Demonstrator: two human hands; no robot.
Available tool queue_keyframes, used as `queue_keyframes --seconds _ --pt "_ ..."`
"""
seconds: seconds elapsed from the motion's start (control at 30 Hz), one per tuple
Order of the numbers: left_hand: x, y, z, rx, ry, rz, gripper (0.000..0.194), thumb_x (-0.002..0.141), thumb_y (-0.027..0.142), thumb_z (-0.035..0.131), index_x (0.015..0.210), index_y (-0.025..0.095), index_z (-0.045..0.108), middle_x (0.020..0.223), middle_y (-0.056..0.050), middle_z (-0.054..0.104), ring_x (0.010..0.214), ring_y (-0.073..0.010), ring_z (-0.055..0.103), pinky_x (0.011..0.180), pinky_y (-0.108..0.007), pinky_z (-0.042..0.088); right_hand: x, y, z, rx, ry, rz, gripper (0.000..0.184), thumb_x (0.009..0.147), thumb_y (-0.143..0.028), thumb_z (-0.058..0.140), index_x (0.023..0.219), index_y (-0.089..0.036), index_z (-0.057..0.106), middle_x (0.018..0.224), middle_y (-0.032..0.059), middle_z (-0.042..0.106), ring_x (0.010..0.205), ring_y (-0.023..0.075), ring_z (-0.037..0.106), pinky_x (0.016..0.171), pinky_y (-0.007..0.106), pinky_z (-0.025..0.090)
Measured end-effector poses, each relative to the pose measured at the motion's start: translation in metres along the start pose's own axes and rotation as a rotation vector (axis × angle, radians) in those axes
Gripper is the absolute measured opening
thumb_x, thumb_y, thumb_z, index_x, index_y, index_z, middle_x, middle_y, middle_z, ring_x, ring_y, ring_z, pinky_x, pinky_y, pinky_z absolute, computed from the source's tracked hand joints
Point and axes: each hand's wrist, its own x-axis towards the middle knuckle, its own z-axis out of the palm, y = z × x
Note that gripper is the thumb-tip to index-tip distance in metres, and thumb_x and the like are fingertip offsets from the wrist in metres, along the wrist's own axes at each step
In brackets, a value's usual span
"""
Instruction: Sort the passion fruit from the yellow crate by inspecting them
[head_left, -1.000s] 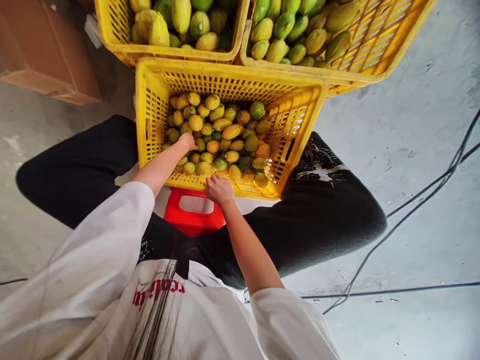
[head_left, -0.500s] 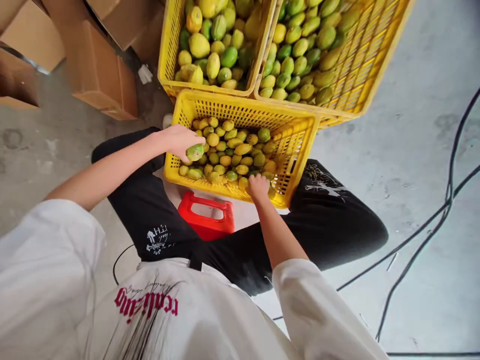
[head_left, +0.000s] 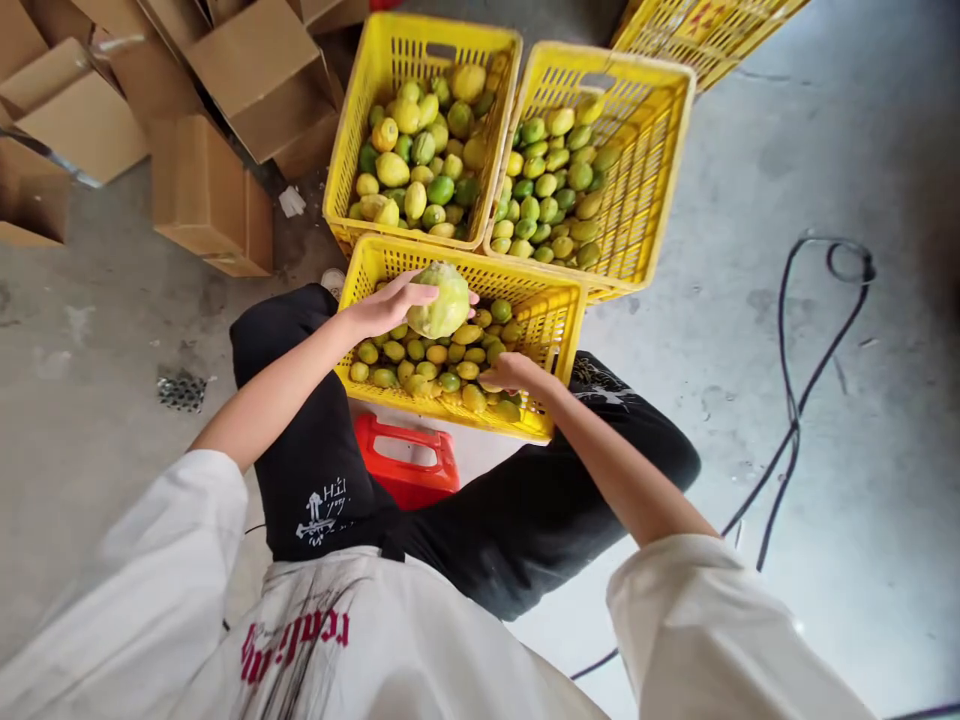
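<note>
My left hand is wrapped round a large pale green-yellow lemon, raised above the near yellow crate. The fruit has a bumpy end, and fingertips show at its far side. Down in the right part of that crate, my right hand touches the heap of smaller yellow and green lemons. Its fingers are curled and pressed together, and whatever they hold is hidden.
Two more yellow crates of lemons, a left one and a right one, stand beyond. Cardboard boxes crowd the far left. A red plastic stool sits between my legs. A black cable loops over the floor at right.
My left hand has lifted its lemon and carried it right, over the crate. My right hand remains at the crate's near right. The view has shifted, showing more of the far crates.
</note>
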Motion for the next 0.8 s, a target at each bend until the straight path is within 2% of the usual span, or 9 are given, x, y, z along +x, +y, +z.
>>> queue_keyframes --seconds 0.07,0.13,0.23,0.33,0.43,0.5,0.57,0.7,0.8 --pt "0.005 0.011 0.005 -0.153 -0.021 -0.019 0.103 0.098 0.091 0.012 0.150 0.021 0.065 0.124 -0.019 0.082 0.119 -0.0356 0.079 0.091 -0.048 0.064 -0.009 -0.014 -0.029 0.054 -0.056 0.012 0.040 0.080 -0.033 0.099 0.078 -0.024 0.060 0.064 0.0004 0.060 0.060 0.0194 0.062 0.063 0.034 0.057" --pt "0.010 0.022 0.009 -0.257 -0.010 -0.041 0.101 0.100 0.087 0.007 0.153 0.020 0.063 0.121 -0.019 0.081 0.117 -0.0359 0.080 0.090 -0.049 0.064 -0.023 -0.030 -0.050 0.311 -0.029 -0.070 0.043 0.087 -0.050 0.092 0.101 -0.026 0.059 0.085 0.0028 0.072 0.069 0.0202 0.068 0.064 0.032 0.059" --pt "0.022 0.031 0.009 -0.281 0.042 -0.112 0.088 0.108 0.079 0.014 0.158 0.021 0.058 0.120 -0.017 0.080 0.120 -0.0369 0.080 0.090 -0.049 0.065 -0.039 -0.054 -0.062 0.715 0.041 -0.258 0.045 0.094 -0.065 0.078 0.106 -0.029 0.053 0.094 0.0040 0.076 0.086 0.0230 0.074 0.064 0.028 0.057" --pt "0.036 0.033 0.008 -0.328 0.092 -0.208 0.082 0.114 0.062 0.002 0.166 0.019 0.048 0.128 -0.017 0.079 0.129 -0.0365 0.077 0.095 -0.050 0.064 -0.038 -0.071 -0.060 0.903 0.102 -0.416 0.037 0.099 -0.064 0.067 0.112 -0.031 0.057 0.091 0.0015 0.070 0.087 0.0219 0.072 0.059 0.025 0.052" --pt "0.047 0.032 0.012 -0.231 0.107 -0.247 0.083 0.115 0.059 -0.004 0.173 0.017 0.038 0.137 -0.017 0.077 0.134 -0.0380 0.074 0.094 -0.049 0.064 -0.027 -0.075 -0.056 0.978 0.072 -0.483 0.034 0.095 -0.059 0.070 0.111 -0.031 0.059 0.099 0.0012 0.071 0.082 0.0187 0.069 0.060 0.024 0.052" --pt "0.053 0.031 0.016 -0.096 0.103 -0.215 0.084 0.114 0.073 0.014 0.175 0.019 0.035 0.140 -0.017 0.078 0.134 -0.0413 0.073 0.091 -0.048 0.064 -0.022 -0.074 -0.056 1.012 0.085 -0.518 0.037 0.090 -0.058 0.075 0.106 -0.030 0.059 0.103 0.0013 0.072 0.080 0.0166 0.067 0.061 0.024 0.051" --pt "0.057 0.032 0.020 -0.045 0.093 -0.172 0.092 0.109 0.082 0.028 0.176 0.020 0.035 0.142 -0.019 0.077 0.134 -0.0437 0.073 0.087 -0.046 0.064 -0.022 -0.074 -0.059 0.999 0.145 -0.535 0.038 0.093 -0.065 0.070 0.104 -0.029 0.062 0.109 0.0028 0.074 0.086 0.0169 0.069 0.065 0.026 0.054" --pt "0.060 0.041 0.019 -0.157 0.105 -0.135 0.099 0.105 0.091 0.026 0.170 0.018 0.044 0.141 -0.020 0.077 0.140 -0.0452 0.070 0.087 -0.047 0.065 -0.032 -0.083 -0.066 0.887 0.235 -0.502 0.057 0.109 -0.074 0.041 0.109 -0.026 0.071 0.133 0.0077 0.076 0.118 0.0221 0.075 0.083 0.035 0.062" --pt "0.058 0.047 0.014 -0.350 0.146 -0.100 0.104 0.101 0.096 0.017 0.159 0.018 0.055 0.142 -0.020 0.076 0.145 -0.0445 0.066 0.096 -0.051 0.067 -0.036 -0.089 -0.068 0.938 0.166 -0.495 0.053 0.111 -0.069 0.042 0.119 -0.026 0.071 0.143 0.0043 0.074 0.131 0.0190 0.074 0.093 0.033 0.062"
